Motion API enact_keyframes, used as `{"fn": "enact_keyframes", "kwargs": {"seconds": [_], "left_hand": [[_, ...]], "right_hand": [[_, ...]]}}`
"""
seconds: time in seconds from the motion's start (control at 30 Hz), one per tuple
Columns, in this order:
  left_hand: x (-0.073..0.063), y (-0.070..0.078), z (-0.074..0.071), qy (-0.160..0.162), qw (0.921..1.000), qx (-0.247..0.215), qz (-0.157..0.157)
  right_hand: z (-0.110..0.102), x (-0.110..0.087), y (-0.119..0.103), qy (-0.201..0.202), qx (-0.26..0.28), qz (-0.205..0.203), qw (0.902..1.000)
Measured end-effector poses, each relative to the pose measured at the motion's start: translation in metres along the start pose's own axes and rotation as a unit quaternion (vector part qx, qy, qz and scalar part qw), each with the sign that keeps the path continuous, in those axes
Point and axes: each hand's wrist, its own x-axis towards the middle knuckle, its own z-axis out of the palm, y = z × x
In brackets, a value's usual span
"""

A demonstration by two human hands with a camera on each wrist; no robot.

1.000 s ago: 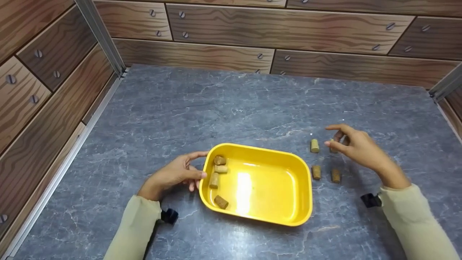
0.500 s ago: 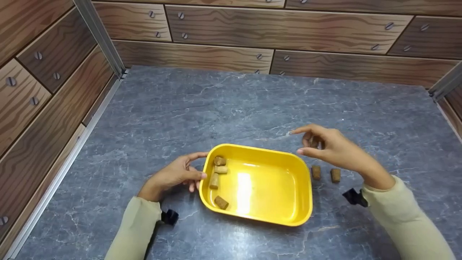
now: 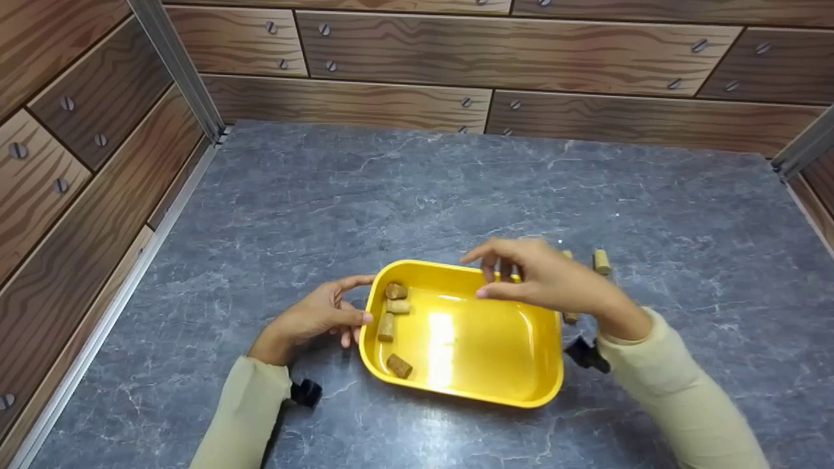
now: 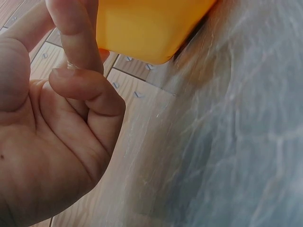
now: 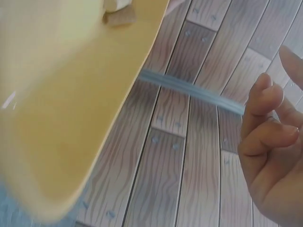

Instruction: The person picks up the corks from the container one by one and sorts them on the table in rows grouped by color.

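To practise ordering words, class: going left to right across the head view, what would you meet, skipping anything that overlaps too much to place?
Left metal post, left hand, yellow tray, rightmost visible cork, right metal post.

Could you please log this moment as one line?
Left hand: grips yellow tray | Right hand: above tray, nothing visibly held | In tray: four corks | On table: more corks, some partly hidden

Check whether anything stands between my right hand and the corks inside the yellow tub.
Nothing visible does. The right hand hangs over the far rim of the yellow tub, with only bare tub showing between it and the corks at the left end.
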Motion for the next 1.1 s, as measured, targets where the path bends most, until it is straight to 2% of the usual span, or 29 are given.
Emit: {"fn": "enact_keyframes", "kwargs": {"seconds": [0.33, 0.73, 0.93, 1.1], "left_hand": [[0.001, 0.001, 0.0, 0.008, 0.9999, 0.012, -0.002], [0.002, 0.0, 0.001, 0.008, 0.9998, 0.016, -0.001], [0.001, 0.0, 0.001, 0.001, 1.0, 0.007, 0.006], [0.0, 0.0, 0.001, 0.003, 1.0, 0.004, 0.0]], "right_hand": [[0.023, 0.025, -0.017, -0.084, -0.005, 0.025, 0.9961], [0.064, 0.048, -0.009, -0.151, -0.027, 0.003, 0.9881], [0.084, 0.051, -0.002, -0.197, -0.072, 0.007, 0.9778], [0.092, 0.052, 0.001, -0.225, -0.103, 0.029, 0.9684]]}}
